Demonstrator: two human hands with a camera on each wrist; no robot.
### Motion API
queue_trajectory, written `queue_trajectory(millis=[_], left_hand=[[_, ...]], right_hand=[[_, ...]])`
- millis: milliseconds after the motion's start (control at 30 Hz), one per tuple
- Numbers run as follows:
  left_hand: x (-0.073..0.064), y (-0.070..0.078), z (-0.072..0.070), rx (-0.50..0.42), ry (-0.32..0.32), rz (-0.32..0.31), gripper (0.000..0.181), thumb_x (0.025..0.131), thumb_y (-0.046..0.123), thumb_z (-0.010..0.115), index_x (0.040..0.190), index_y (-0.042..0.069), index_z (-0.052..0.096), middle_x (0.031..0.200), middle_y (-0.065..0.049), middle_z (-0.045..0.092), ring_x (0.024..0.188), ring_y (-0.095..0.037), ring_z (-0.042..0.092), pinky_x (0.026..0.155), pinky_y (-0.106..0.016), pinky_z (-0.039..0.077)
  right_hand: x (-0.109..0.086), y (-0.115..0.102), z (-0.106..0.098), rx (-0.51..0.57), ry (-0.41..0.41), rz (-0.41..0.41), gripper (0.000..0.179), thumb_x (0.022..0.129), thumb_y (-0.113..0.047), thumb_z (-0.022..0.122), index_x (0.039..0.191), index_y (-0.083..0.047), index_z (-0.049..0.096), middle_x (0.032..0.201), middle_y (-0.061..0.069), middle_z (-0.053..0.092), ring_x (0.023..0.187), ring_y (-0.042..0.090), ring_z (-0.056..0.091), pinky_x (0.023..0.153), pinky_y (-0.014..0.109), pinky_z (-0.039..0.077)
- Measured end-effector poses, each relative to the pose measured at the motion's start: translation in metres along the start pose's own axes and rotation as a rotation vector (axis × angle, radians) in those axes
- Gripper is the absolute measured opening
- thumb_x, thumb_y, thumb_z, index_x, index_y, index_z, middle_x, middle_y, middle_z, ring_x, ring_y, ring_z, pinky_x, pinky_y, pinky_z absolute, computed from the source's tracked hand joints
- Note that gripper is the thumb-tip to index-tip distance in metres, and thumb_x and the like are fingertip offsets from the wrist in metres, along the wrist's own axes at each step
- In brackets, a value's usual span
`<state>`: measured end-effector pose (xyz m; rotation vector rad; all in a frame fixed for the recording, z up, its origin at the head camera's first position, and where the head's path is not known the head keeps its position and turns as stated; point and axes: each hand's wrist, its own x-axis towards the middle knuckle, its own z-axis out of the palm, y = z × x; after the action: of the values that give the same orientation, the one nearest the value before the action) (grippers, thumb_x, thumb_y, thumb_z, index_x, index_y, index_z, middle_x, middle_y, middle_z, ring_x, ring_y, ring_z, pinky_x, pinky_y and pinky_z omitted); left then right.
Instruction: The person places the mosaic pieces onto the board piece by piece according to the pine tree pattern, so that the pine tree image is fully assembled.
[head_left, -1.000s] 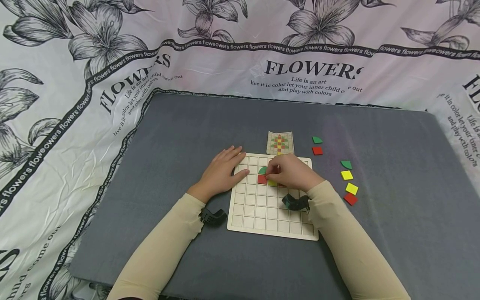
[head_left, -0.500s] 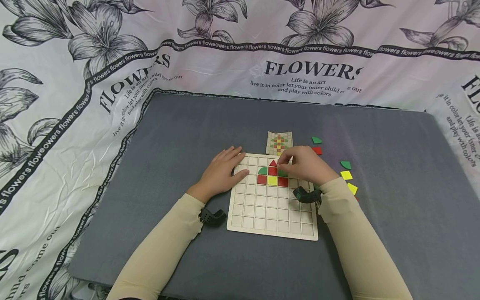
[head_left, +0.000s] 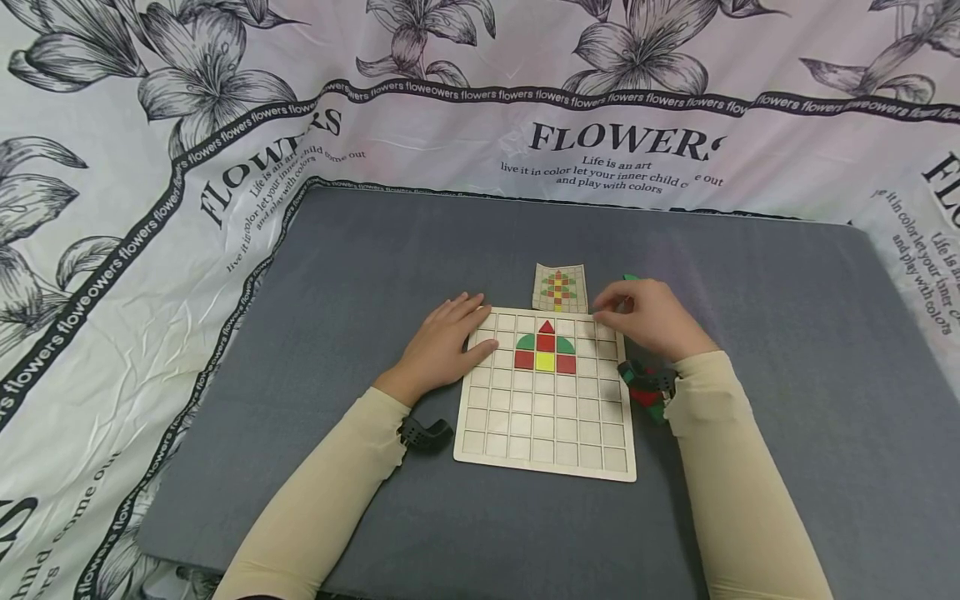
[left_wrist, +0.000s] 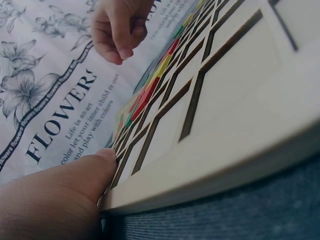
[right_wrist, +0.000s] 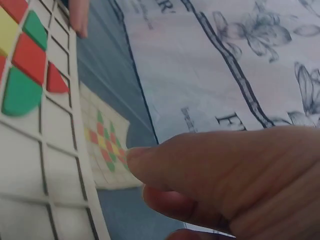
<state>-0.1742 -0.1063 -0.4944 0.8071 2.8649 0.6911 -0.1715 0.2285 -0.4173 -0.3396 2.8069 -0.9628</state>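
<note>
A wooden grid board (head_left: pixel 543 417) lies on the table. In its upper rows sit a red triangle (head_left: pixel 547 327), a yellow square (head_left: pixel 544 362), several red squares (head_left: pixel 524 360), and two green quarter-round pieces (head_left: pixel 526 342) (right_wrist: pixel 24 92). My left hand (head_left: pixel 438 346) rests at the board's upper left corner with its fingers extended. Just past the upper right corner hovers my right hand (head_left: pixel 648 317), its fingers loosely bent. Nothing shows between its thumb and fingers in the right wrist view.
Behind the board lies a pattern card (head_left: pixel 559 287) with a coloured tree design. A green piece (head_left: pixel 630 277) peeks out behind my right hand. Red and green pieces (head_left: pixel 645 398) lie partly hidden under my right wrist. A flower-printed cloth (head_left: pixel 450 142) surrounds the grey table (head_left: pixel 390 242).
My right hand has lifted off the pieces on the board and moved right, past the board's upper right corner, uncovering the set pieces. My left hand has stayed put.
</note>
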Motion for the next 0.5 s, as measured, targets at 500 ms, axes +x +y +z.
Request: queue_trajectory(millis=[500], left_hand=[[0.001, -0.001, 0.002, 0.003, -0.001, -0.009, 0.069, 0.107, 0.053, 0.055, 0.163, 0.016, 0.042, 0.171, -0.005, 0.033, 0.162, -0.024, 0.02, 0.134, -0.042, 0.012]], right_hand=[[-0.013, 0.029, -0.027, -0.006, 0.07, 0.097, 0.023, 0.099, -0.022, 0.074, 0.115, -0.007, 0.078, 0.104, 0.012, 0.073, 0.087, 0.028, 0.062, 0.066, 0.036, 0.054]])
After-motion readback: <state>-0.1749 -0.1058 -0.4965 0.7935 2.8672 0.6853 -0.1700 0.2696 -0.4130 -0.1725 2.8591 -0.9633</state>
